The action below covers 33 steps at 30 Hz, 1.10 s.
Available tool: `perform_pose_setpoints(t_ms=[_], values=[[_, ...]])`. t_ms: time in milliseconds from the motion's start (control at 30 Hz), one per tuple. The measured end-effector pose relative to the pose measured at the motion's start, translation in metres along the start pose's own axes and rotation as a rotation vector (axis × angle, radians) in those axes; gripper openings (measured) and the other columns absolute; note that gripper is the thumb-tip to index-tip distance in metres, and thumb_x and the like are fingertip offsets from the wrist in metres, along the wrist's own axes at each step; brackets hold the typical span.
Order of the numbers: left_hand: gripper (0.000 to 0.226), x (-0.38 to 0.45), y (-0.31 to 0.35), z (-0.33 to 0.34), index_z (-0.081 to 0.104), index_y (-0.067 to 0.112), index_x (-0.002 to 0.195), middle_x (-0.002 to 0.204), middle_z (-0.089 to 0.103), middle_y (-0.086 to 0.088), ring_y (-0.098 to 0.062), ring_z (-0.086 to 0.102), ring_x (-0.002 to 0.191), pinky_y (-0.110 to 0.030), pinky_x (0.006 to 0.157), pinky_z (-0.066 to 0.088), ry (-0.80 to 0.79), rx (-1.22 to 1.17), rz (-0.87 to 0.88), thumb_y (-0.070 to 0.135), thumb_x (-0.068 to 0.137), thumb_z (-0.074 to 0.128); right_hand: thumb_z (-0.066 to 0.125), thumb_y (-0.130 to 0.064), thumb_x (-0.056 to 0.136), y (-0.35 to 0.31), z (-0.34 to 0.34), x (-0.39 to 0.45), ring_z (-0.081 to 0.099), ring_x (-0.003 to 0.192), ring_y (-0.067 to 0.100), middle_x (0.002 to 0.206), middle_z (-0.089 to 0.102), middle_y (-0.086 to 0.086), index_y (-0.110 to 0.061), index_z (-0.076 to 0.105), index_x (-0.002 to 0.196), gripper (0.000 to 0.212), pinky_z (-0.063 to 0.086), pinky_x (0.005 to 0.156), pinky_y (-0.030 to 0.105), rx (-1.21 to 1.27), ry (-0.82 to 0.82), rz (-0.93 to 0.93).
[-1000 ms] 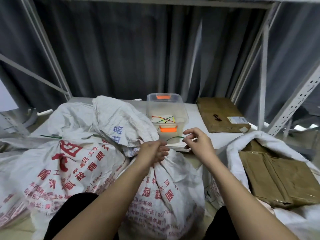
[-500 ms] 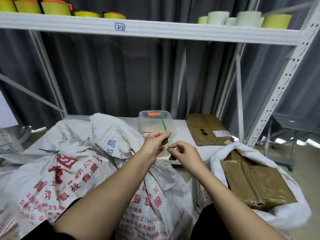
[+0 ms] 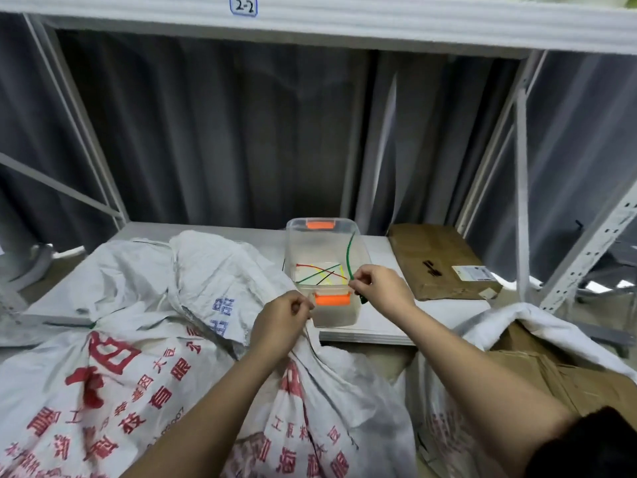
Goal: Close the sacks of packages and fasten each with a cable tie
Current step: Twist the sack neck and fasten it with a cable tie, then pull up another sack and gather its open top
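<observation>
A white woven sack [image 3: 344,401] with red print stands in front of me. My left hand [image 3: 281,322] grips its bunched neck. My right hand [image 3: 377,288] pinches a green cable tie [image 3: 349,253], which curves up over a clear plastic box [image 3: 324,243] with orange latches that holds several coloured cable ties. A second printed sack [image 3: 103,374] lies to the left, with a green tie [image 3: 91,326] at its neck. At the right stands an open white sack [image 3: 551,326] with brown packages [image 3: 551,370] inside.
A brown cardboard parcel [image 3: 441,260] with a white label lies on the white shelf board [image 3: 379,334] right of the box. Grey metal rack uprights [image 3: 586,250] stand at the right and left. An upper shelf [image 3: 344,19] marked 2-2 spans overhead. Dark curtains hang behind.
My hands have moved apart: the right one carried the green tie to the right above the box, and the left one dropped to the sack's neck. The view tilted down.
</observation>
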<state>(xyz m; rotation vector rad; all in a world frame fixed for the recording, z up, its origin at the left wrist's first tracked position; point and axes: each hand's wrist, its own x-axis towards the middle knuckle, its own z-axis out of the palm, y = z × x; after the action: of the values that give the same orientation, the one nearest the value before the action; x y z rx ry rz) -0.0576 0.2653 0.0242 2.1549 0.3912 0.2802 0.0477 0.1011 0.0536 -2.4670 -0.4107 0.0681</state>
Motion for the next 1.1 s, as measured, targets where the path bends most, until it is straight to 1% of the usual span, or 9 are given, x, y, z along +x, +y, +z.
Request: perform_pose_setpoints(t_ms=[133,267,433,567,700,800,933,1033,1100], values=[[0.018,0.036,-0.01,0.005,0.066,0.027,0.085,0.083,0.069,0.01,-0.013,0.064,0.08,-0.03,0.072,0.049,0.038,0.121,0.066,0.025,0.093,0.05,0.06,-0.031,0.091,0.006,0.026,0.061,0.062,0.09,0.022,0.092,0.069,-0.001,-0.024,0.067,0.09,0.01,0.038,0.062,0.027,-0.166,0.018,0.03],[0.018,0.073,-0.013,0.013,0.065,0.025,0.094,0.09,0.066,0.008,-0.015,0.061,0.084,-0.029,0.066,0.045,0.155,0.4,0.245,0.028,0.093,0.048,0.057,-0.027,0.091,0.016,0.054,0.111,0.061,0.095,0.026,0.099,0.069,0.002,-0.022,0.067,0.093,0.011,0.037,0.064,0.026,-0.291,0.039,0.035],[0.029,0.1,-0.039,0.026,0.061,0.019,0.067,0.06,0.06,0.002,-0.021,0.058,0.052,-0.03,0.044,0.045,0.276,0.602,0.44,0.028,0.08,0.037,0.054,-0.022,0.091,0.022,0.087,0.154,0.061,0.099,0.032,0.104,0.067,0.009,-0.017,0.068,0.101,0.018,0.038,0.067,0.026,-0.37,0.059,0.073],[0.028,0.108,-0.051,0.03,0.059,0.018,0.063,0.056,0.058,0.002,-0.022,0.055,0.049,-0.032,0.048,0.045,0.299,0.593,0.461,0.027,0.078,0.037,0.049,-0.008,0.089,0.027,0.111,0.173,0.061,0.098,0.036,0.106,0.067,0.015,-0.008,0.068,0.101,0.023,0.041,0.069,0.029,-0.311,0.019,0.132],[0.029,0.104,-0.053,0.028,0.061,0.018,0.064,0.058,0.059,0.003,-0.021,0.057,0.053,-0.032,0.051,0.045,0.273,0.563,0.473,0.027,0.079,0.037,0.049,-0.02,0.093,0.026,0.115,0.167,0.059,0.101,0.034,0.108,0.066,0.015,-0.004,0.065,0.101,0.024,0.039,0.07,0.029,-0.22,-0.069,0.139],[0.018,0.098,-0.048,0.023,0.065,0.021,0.07,0.067,0.063,0.005,-0.02,0.06,0.063,-0.033,0.064,0.041,0.353,0.567,0.492,0.026,0.076,0.049,0.044,-0.023,0.095,0.02,0.104,0.149,0.057,0.105,0.033,0.113,0.064,0.014,-0.007,0.064,0.105,0.027,0.039,0.07,0.03,-0.28,-0.068,0.097],[0.024,0.075,-0.039,0.011,0.065,0.024,0.103,0.11,0.062,0.001,-0.022,0.056,0.104,-0.037,0.091,0.031,0.475,0.445,0.335,0.026,0.08,0.059,0.043,-0.023,0.095,0.001,0.083,0.114,0.059,0.106,0.03,0.116,0.066,0.008,-0.014,0.066,0.111,0.029,0.044,0.077,0.031,-0.18,-0.036,0.044],[0.05,0.048,-0.043,-0.005,0.049,0.023,0.132,0.142,0.039,-0.007,-0.027,0.032,0.133,-0.046,0.106,0.025,0.435,0.416,0.049,0.032,0.084,0.06,0.049,-0.031,0.096,-0.029,0.078,0.077,0.061,0.097,0.025,0.112,0.067,0.006,-0.014,0.063,0.111,0.027,0.047,0.083,0.032,0.131,-0.165,0.018],[0.063,0.031,-0.05,-0.013,0.032,0.022,0.144,0.153,0.02,-0.009,-0.03,0.014,0.141,-0.047,0.112,0.017,0.385,0.346,-0.186,0.039,0.087,0.056,0.052,-0.04,0.096,-0.051,0.083,0.05,0.056,0.102,0.023,0.123,0.059,0.005,-0.014,0.05,0.13,0.043,0.041,0.083,0.027,0.286,-0.317,0.046]])
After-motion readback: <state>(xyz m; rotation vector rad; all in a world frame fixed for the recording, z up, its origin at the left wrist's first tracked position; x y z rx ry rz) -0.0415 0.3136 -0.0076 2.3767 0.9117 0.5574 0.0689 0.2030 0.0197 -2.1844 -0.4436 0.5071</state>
